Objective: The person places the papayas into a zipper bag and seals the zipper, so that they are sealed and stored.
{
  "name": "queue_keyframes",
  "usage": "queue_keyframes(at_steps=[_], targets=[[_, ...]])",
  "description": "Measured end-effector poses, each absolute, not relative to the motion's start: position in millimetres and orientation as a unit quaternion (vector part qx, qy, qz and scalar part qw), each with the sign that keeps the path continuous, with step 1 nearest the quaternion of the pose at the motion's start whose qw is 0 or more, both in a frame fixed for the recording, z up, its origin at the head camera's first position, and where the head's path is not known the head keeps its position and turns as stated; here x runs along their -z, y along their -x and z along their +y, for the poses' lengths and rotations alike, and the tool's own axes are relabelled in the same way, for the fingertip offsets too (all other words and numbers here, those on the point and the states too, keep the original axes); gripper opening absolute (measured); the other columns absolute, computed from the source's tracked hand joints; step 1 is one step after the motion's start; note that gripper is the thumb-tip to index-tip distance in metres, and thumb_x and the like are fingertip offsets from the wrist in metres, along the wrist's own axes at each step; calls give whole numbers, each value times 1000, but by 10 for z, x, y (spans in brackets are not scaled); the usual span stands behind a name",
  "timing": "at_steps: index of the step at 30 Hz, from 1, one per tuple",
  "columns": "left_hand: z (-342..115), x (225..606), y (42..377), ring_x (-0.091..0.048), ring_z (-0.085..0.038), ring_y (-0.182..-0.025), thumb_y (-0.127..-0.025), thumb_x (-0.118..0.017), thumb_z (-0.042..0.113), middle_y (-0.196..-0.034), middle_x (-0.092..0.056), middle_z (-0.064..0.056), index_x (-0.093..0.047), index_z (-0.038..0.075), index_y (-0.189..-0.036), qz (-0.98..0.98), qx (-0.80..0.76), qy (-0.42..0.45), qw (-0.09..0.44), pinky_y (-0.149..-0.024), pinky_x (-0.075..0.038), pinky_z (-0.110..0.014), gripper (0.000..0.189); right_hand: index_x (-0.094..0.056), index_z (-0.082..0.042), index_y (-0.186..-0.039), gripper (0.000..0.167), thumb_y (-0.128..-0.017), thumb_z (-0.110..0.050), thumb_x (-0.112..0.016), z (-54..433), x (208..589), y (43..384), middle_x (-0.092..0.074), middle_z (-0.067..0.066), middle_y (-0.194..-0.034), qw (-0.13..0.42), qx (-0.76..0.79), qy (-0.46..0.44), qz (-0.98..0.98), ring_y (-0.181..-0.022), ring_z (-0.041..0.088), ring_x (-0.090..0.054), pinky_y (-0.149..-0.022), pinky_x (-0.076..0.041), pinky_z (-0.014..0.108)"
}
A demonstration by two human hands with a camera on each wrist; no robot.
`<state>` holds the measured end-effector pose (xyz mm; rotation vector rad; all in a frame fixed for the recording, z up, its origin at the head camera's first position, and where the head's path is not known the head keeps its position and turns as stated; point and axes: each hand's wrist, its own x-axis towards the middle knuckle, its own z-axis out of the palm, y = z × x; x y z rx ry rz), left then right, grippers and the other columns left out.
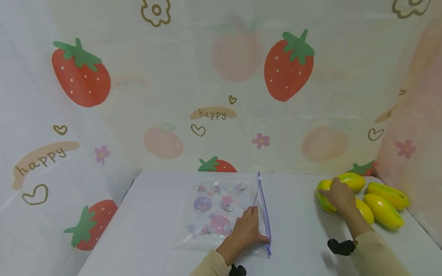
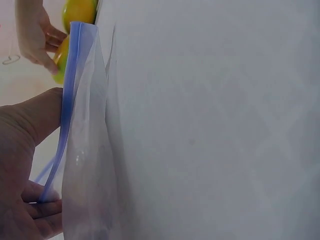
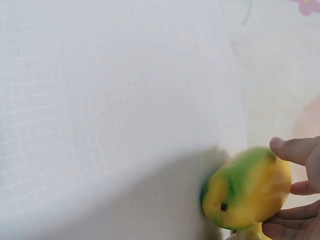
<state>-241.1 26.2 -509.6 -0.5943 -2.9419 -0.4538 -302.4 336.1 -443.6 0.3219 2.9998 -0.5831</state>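
Yellow and green, a mango toward the far right corner of the white table is held by the right hand, thumb and fingers around it, maybe so it won't roll. Well apart, the left hand has its thumb and fingers spread at the purple zip of a clear bag by the far edge, perhaps to hold it steady. Four more mangos lie by the right edge, and a strawberry sheet hangs behind.
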Motion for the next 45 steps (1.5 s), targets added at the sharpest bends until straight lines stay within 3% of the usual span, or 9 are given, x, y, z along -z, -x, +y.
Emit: queue_keyframes(at_steps=[9,18,27,45], targets=[[273,5079,2421,-59,-27,-110,-56,-90,51,-124,-58,-17,-48,-4,-134,-968,150,192,55,-77,-54,-41,104,-14,19,-141,89,-92,-36,-63,3336,4449,3056,-40,45,-124,49,221,-127,966,-100,47,-49,-97,-41,62],[270,5085,2431,-58,-27,-112,-57,-90,52,-127,-57,-17,-47,-4,-135,-970,145,190,42,-79,-53,-40,105,-29,20,-134,78,-90,-32,-66,3327,4485,3049,-47,42,-119,22,204,-105,973,-95,45,-51,-90,-45,58],[281,5064,2421,-57,-28,-116,-59,-89,52,-130,-55,-17,-45,-3,-137,-972,149,182,14,-83,-52,-41,106,-26,14,-140,82,-90,-37,-65,3282,4514,3012,-43,41,-128,11,255,-101,962,-101,44,-49,-93,-44,57],[307,5071,2425,-56,-27,-116,-59,-89,53,-128,-56,-16,-44,-3,-137,-974,142,173,24,-82,-51,-40,106,-27,11,-143,89,-90,-50,-63,3102,4515,2843,-38,42,-139,-16,349,-69,934,-123,53,-44,-96,-46,58]])
